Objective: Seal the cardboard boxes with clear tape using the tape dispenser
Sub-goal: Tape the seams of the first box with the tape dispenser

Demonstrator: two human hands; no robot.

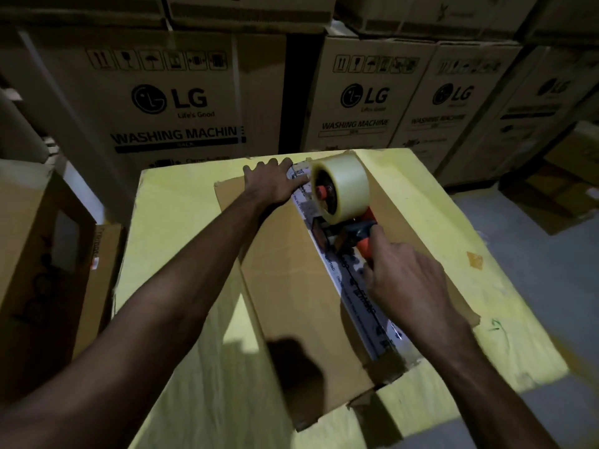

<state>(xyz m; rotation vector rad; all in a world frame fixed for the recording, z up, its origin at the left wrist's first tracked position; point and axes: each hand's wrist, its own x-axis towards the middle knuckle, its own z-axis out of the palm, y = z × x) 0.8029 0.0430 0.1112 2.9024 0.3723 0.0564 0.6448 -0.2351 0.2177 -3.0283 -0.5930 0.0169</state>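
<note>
R hand (405,277) fist round tape dispenser (340,202) handle; box (291,286) seam runs away toward L hand (272,183), pressed flat, holding nothing.

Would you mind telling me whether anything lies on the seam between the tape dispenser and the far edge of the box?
Only the left hand, pressed flat beside the seam at the far end of the cardboard box. It sits just left of the tape dispenser held by the right hand; nothing else visible blocks the seam.
</note>
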